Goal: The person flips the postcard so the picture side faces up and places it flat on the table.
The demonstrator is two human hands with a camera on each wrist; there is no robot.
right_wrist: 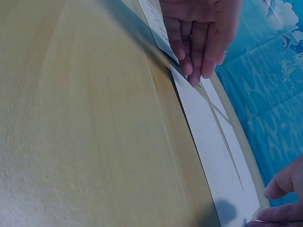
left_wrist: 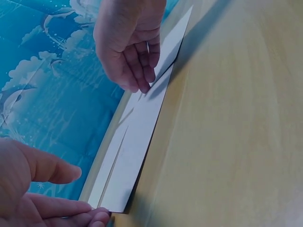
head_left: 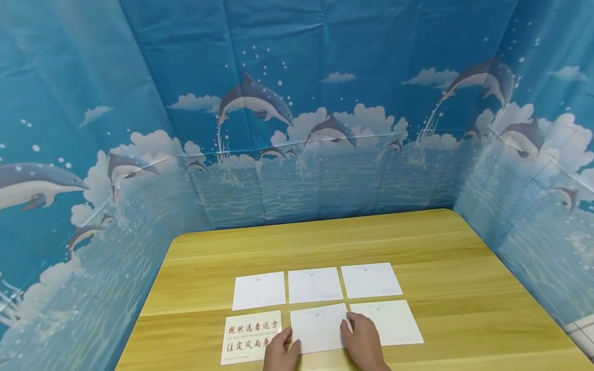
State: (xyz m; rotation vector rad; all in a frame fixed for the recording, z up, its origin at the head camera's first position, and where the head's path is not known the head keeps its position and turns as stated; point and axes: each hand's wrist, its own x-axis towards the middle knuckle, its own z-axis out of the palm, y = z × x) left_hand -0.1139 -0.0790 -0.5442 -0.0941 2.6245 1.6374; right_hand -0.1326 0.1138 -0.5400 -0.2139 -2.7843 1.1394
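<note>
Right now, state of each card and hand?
Back left card: faint print up
Back middle card: faint print up
Back right card: faint print up
Front left card: red text up
Front middle card: faint print up
Front right card: faint print up
Left hand: loosely extended
Right hand: loosely extended

- Middle postcard [head_left: 319, 330] in the near row: stiff, smooth paper card, matt white.
- Lettered postcard [head_left: 248, 330]: paper card too, smooth, its red characters printed flat on the surface.
- Worktop [head_left: 473, 319]: wood or wood-look board, streaky grain, smooth, with a soft satin sheen where light catches it.
- Dolphin-print backdrop [head_left: 325, 185]: thin, creased sheeting, faintly glossy along the folds; cloth or plastic, hard to tell.
</note>
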